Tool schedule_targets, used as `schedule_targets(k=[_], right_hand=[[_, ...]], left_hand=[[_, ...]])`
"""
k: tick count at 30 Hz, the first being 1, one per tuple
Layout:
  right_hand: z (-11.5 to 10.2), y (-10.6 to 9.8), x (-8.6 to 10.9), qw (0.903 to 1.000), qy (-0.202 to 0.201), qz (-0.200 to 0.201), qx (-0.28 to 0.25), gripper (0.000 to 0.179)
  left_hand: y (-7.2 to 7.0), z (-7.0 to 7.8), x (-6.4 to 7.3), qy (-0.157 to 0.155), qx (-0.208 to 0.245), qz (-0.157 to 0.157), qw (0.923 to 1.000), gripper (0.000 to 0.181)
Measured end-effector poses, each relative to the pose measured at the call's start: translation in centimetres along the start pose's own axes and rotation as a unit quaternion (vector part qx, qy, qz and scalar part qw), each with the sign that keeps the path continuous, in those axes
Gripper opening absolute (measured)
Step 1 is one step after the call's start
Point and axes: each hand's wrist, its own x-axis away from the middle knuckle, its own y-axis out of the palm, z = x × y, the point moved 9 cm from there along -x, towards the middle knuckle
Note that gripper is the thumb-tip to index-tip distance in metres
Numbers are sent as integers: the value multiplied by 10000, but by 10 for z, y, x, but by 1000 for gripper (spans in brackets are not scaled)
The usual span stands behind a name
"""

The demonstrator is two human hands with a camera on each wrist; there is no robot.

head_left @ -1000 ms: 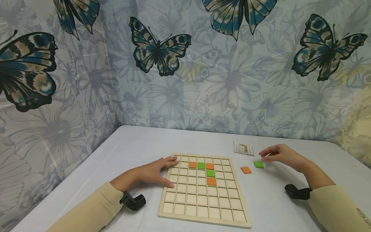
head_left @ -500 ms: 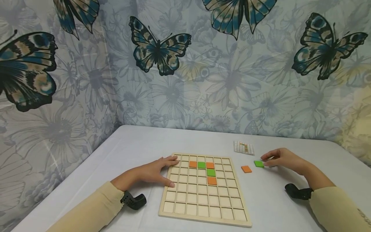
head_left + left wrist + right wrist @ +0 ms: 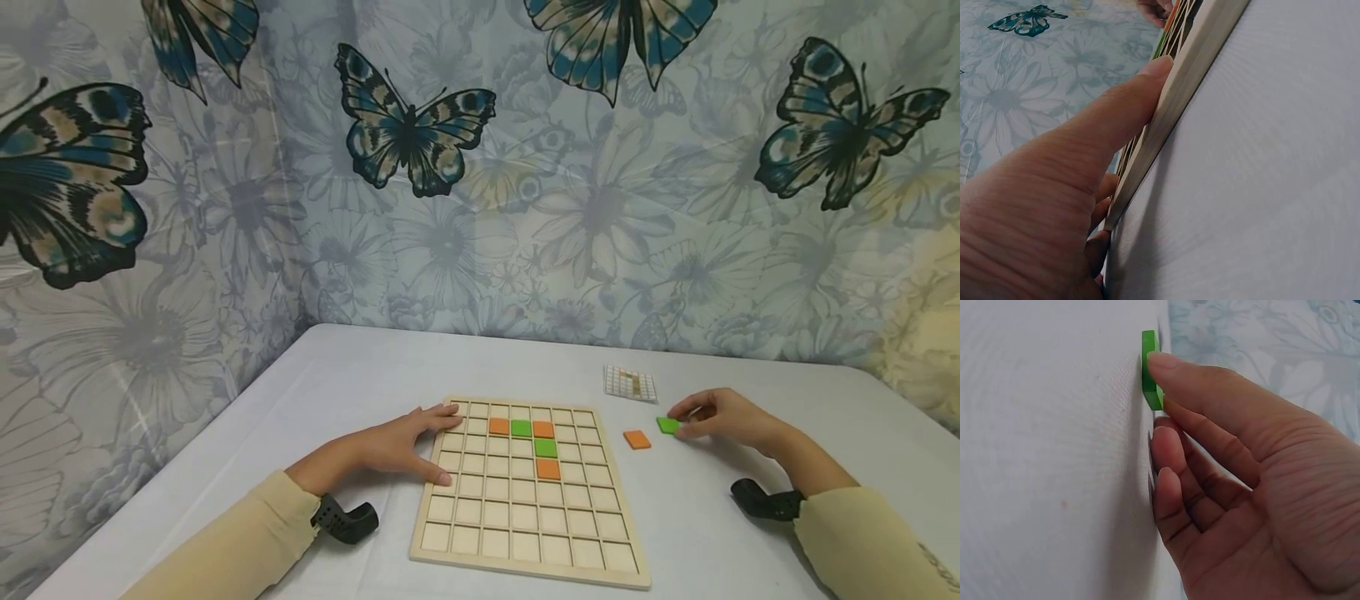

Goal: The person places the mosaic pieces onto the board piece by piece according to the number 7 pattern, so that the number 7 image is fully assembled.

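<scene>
My right hand pinches a green square tile between thumb and index finger, close to the white tabletop. In the right wrist view the thumb lies against the edge of the green tile, with the other fingers curled below it. My left hand rests on the left edge of a wooden grid board, thumb and fingers spread. The left wrist view shows the thumb on the frame of the board. Three orange tiles and two green tiles sit in its cells, including an orange tile lowest.
A loose orange tile lies between the board and my right hand. Behind it is a small printed grid card with a coloured pattern. Black wrist bands show at both sleeves. A butterfly-patterned cloth hangs behind the table.
My right hand has come down to the loose green tile, taken it between thumb and index finger, and shifted slightly left. The left hand and the board stay in place.
</scene>
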Motion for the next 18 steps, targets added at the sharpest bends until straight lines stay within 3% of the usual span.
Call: schedule_targets(k=[9, 18], right_hand=[[-2, 2, -3, 9997, -155, 88, 136, 44], [-3, 2, -2, 9997, -22, 94, 224, 42]], left_hand=[[-2, 1, 2, -8, -11, 41, 10000, 85], [-1, 2, 3, 34, -18, -4, 10000, 85]])
